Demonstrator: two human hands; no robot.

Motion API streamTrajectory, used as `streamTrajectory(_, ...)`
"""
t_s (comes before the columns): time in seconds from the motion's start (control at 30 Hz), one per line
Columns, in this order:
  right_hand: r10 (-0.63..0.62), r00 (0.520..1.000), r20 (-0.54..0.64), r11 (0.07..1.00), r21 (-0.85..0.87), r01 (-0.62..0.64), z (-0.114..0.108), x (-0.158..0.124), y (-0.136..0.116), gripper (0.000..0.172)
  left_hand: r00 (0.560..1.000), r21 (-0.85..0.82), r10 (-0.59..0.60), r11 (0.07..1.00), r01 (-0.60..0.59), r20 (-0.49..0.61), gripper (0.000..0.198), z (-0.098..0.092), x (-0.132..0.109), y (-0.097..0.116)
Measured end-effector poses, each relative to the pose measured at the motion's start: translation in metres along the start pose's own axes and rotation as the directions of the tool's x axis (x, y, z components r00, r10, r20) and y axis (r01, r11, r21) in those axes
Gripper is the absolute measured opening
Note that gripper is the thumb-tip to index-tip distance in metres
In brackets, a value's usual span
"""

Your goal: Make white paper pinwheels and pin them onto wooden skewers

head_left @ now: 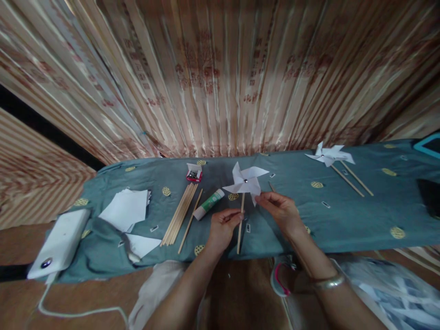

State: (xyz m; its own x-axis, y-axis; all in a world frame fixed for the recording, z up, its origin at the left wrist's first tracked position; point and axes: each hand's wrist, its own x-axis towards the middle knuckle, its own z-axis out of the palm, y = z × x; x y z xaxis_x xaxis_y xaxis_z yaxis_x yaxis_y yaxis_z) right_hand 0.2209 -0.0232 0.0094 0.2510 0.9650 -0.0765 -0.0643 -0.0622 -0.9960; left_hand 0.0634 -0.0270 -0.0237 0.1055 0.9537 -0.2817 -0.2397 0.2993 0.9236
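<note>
A white paper pinwheel (246,181) on a thin wooden stick (240,229) stands over the teal cloth (343,215). My left hand (222,228) is closed around the stick just below the paper. My right hand (279,208) pinches the lower right blade of the pinwheel with thumb and fingers. A silver bangle (328,282) sits on my right wrist.
A glue stick (208,204) and a bundle of wooden sticks (180,213) lie left of my hands. A small red box of pins (194,174) sits behind them. White paper squares (125,208) and a white power bank (60,243) are at far left. Finished pinwheels (330,155) lie at right.
</note>
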Motion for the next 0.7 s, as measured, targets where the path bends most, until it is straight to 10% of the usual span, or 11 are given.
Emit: streamTrajectory(0.7, 0.029, 0.994, 0.109, 0.999, 0.028, -0.032, 0.012, -0.006, 0.003, 0.035, 1.000, 0.020, 0.011, 1.000, -0.011, 0.007, 0.022, 0.000, -0.002, 0.001)
